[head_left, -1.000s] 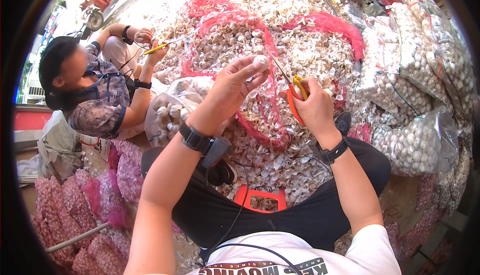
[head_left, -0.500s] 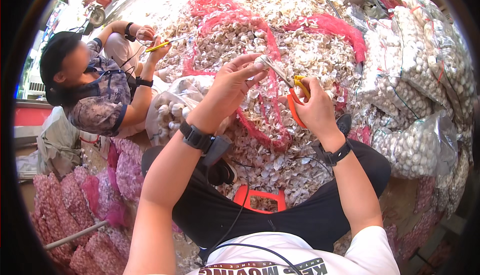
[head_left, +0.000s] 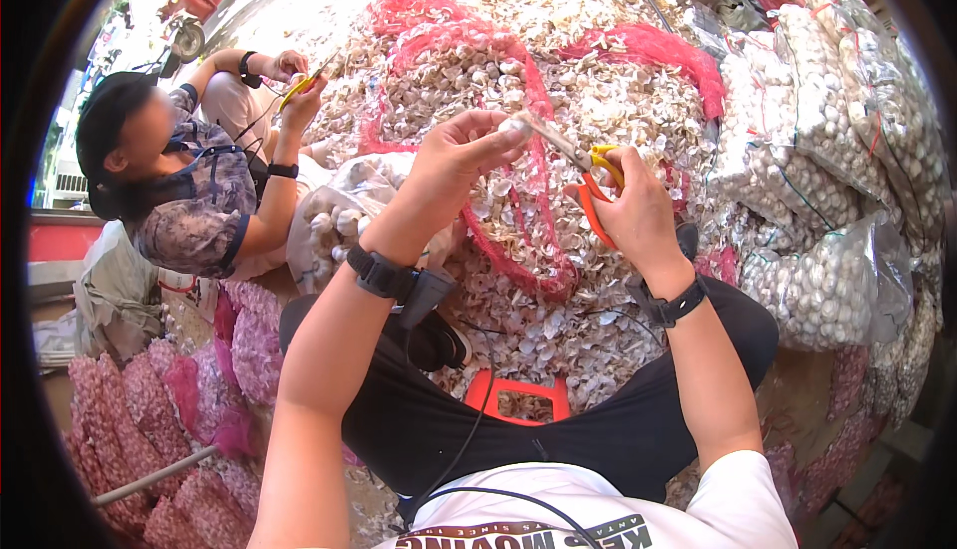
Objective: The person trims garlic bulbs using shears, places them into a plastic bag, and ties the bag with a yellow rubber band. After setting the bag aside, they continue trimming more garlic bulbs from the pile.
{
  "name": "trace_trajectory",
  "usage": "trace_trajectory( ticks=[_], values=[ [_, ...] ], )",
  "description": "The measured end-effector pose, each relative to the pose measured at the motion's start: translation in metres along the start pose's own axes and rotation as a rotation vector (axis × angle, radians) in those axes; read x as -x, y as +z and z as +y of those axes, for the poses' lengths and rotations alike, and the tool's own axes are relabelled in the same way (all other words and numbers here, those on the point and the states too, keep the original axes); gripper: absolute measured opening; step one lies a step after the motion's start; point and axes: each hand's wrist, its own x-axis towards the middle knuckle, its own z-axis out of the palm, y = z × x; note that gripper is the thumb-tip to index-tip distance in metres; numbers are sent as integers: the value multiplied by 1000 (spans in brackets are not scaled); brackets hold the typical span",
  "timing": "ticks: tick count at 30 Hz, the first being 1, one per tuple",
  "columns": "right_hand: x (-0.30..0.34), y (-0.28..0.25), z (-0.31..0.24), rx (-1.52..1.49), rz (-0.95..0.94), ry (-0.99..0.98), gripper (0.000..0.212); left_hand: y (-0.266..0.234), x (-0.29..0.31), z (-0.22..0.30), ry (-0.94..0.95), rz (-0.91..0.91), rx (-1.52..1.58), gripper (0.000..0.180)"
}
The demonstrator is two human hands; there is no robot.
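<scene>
In front of me, my left hand (head_left: 461, 153) pinches a pale garlic bulb (head_left: 514, 127) between thumb and fingers; the fingers partly cover it. My right hand (head_left: 640, 208) is closed round the yellow and orange handles of a pair of scissors (head_left: 595, 212). The metal blades point up and left, their tips right at the bulb. Whether the blades touch or cut it, I cannot tell. Both hands are above a wide heap of garlic skins and scraps (head_left: 608, 110).
A co-worker (head_left: 199, 180) at the left holds yellow-handled scissors (head_left: 299, 90). Red netting (head_left: 543, 190) lies across the heap, with whole bulbs inside it. Clear sacks of garlic (head_left: 817, 280) stand at the right, pink net sacks (head_left: 130, 409) at lower left. A red plastic stool (head_left: 518, 381) shows between my legs.
My right hand and the scissors have shifted slightly to the right, while my left hand still pinches the bulb. The co-worker's scissors have swung to point more upward.
</scene>
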Motion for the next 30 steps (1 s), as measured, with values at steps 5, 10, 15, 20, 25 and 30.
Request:
trace_trajectory(
  ticks=[5,10,15,20,25,30],
  values=[
    [-2,-5,-2,-5,-74,111,45,-2,1,1,17,27,-6,29],
    [2,-2,-4,-10,3,-70,46,-5,0,0,65,-21,-81,33],
    [3,-6,-11,-26,-30,-56,44,-2,3,6,32,-60,-12,34],
    [11,-5,-13,6,-58,37,44,2,6,9,-13,-137,135,35],
    [18,-3,-12,77,-19,66,45,14,13,3,-108,-95,311,33],
    [18,0,-17,71,30,-21,49,17,20,5,-67,-84,301,34]
  ],
)
